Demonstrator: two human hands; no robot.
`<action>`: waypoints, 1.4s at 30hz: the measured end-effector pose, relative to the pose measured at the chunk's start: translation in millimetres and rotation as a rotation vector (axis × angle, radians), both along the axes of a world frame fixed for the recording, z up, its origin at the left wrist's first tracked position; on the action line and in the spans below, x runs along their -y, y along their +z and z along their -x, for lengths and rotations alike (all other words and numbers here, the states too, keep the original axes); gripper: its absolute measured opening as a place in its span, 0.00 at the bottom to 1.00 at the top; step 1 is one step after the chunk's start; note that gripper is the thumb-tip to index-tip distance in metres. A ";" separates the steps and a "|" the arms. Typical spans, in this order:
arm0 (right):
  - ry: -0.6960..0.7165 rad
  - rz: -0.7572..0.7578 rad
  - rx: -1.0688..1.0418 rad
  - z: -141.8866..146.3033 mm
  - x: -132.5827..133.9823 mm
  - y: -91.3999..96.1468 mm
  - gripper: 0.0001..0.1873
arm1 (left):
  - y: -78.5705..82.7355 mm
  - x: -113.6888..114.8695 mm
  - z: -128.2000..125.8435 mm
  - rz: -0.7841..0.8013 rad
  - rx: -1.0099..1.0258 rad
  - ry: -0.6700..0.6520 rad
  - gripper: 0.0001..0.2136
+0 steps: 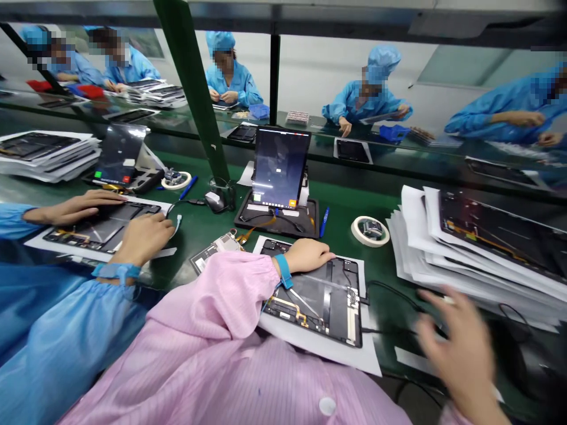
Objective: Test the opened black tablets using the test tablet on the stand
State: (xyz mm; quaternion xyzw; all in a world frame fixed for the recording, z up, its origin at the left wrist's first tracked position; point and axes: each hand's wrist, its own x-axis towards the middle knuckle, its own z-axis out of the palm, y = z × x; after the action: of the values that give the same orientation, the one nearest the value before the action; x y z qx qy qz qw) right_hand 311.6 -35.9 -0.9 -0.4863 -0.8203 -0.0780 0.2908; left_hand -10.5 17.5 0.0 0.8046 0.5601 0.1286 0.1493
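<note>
The left hand (308, 255) lies palm down; the blurred right hand (465, 354) has fingers (427, 341) spread.

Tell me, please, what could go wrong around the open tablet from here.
The black cable at the side of the open tablet runs close to the right hand; a snag might tug it loose. The left hand lies over the tablet, whose inner wiring is exposed, so pressure could perhaps damage something. The uneven paper stack might slide if bumped.

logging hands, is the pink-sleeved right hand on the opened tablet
No, the right hand is apart from the tablet, off to its right.
</note>
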 end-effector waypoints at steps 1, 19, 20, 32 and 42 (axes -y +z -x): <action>0.117 0.035 0.073 21.8 -0.5 4.5 0.17 | -0.2 0.3 -0.3 -0.007 -0.002 0.000 0.22; 0.349 0.269 0.249 119.3 -103.1 54.6 0.12 | 51.9 11.5 24.7 -0.361 0.341 0.150 0.11; 0.280 0.235 0.313 139.1 -116.9 53.0 0.14 | 60.7 10.2 39.7 -0.411 0.383 0.245 0.12; 0.282 0.038 0.187 138.5 -140.6 51.5 0.09 | 20.2 -27.9 203.0 -0.168 0.149 0.771 0.15; 0.189 0.650 -0.761 106.7 -16.2 32.8 0.10 | 33.5 -9.0 176.0 -0.218 0.109 0.720 0.21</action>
State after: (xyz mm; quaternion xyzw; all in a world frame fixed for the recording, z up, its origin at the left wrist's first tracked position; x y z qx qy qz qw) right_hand 204.8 -19.7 31.9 -0.4694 -0.6785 0.3907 0.4083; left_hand -186.4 26.5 33.5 0.5595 0.7812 0.2742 0.0378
